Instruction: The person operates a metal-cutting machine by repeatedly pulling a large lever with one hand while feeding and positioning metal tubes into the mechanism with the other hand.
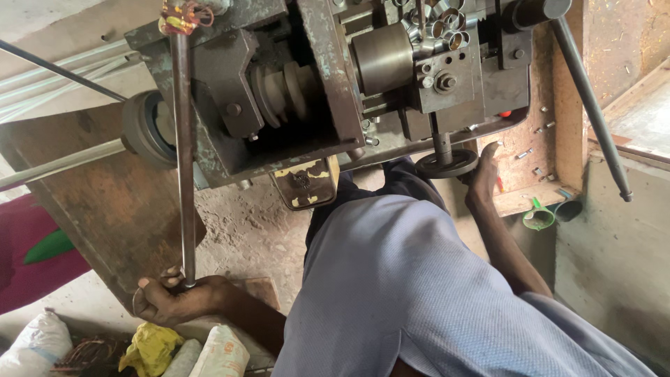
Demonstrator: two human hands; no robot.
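The left hand (167, 299) is closed around the lower end of a long steel lever (183, 153) that runs up to the lathe (328, 77). The right hand (483, 173) rests its fingers on the rim of a small handwheel (447, 165) under the machine, not fully clenched.

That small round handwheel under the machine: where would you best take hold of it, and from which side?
Grip the handwheel by its outer rim, coming from its right side, where the right hand already rests against the edge. The rim is round and thick, with open space there, while its short shaft fills the middle. The left hand is busy holding the long lever rod.
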